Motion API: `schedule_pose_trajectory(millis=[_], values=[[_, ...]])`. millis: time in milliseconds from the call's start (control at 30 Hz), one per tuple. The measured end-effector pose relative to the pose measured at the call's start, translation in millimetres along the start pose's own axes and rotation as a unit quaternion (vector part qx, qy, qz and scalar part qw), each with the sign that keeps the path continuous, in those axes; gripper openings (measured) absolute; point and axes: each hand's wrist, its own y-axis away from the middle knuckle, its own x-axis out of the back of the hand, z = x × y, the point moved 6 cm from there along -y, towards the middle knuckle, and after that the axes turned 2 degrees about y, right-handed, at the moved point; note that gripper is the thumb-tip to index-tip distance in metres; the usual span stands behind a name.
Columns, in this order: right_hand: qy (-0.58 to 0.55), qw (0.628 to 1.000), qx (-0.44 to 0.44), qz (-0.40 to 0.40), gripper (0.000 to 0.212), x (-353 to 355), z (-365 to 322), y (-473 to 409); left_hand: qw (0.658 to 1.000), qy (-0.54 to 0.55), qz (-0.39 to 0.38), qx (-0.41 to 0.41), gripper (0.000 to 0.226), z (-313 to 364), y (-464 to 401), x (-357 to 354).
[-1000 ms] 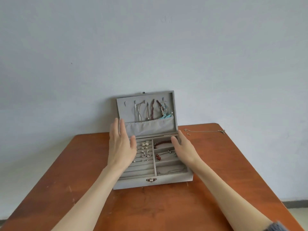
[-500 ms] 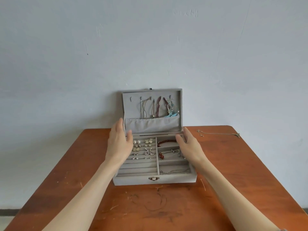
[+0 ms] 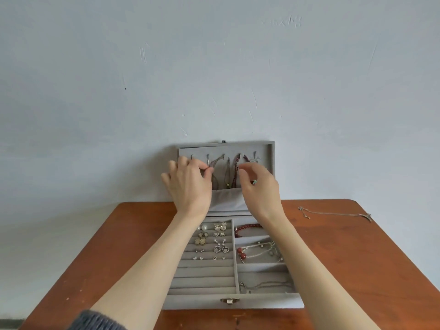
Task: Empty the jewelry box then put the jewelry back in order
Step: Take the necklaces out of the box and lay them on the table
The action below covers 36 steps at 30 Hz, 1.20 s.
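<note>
A grey jewelry box (image 3: 195,302) stands open on the table, its lid (image 3: 266,151) upright against the wall. Necklaces hang from hooks inside the lid, among them a pale cord necklace (image 3: 215,163) and a dark red beaded necklace (image 3: 236,167). My left hand (image 3: 188,186) is raised to the lid, its fingertips pinched on the pale cord necklace. My right hand (image 3: 259,189) hovers beside the dark red necklace with fingers bent and apart. Below, several earrings (image 3: 220,236) sit in the left slots. A red bead bracelet (image 3: 247,226) and thin chains (image 3: 264,285) lie in the right compartments.
A thin silver necklace (image 3: 333,213) lies loose on the brown wooden table (image 3: 357,258) at the back right. The table's far edge meets a pale wall. A metal latch (image 3: 229,300) sits on the box's front.
Both hands have risen from the sides of the tray to the necklaces in the lid. My left fingers have closed on a cord.
</note>
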Motion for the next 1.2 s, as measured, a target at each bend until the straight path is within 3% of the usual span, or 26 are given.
schedule_pose_trajectory(millis=[167,300,733,967,1100,1200], values=[[0.003,1.0,0.026,-0.016,0.024,-3,-9,-12,0.998,0.041,0.048,-0.015,0.011,-7,3,-1],[0.033,0.998,0.05,-0.031,0.024,-15,-25,-31,0.998,0.024,0.039,-0.04,0.012,-5,2,-3],[0.159,0.985,0.009,-0.061,0.02,-40,-28,-43,0.996,-0.014,0.023,-0.081,0.014,-3,-1,-5],[0.148,0.986,-0.04,-0.059,0.02,-46,-27,-40,0.986,0.018,0.051,-0.155,0.006,-3,-25,18],[0.181,0.98,-0.056,-0.054,0.024,-48,-29,-37,0.986,0.023,0.014,-0.166,0.008,15,-37,24],[0.171,0.982,-0.067,-0.048,0.026,-46,-31,-37,0.982,0.143,-0.047,-0.117,0.009,23,-41,27]])
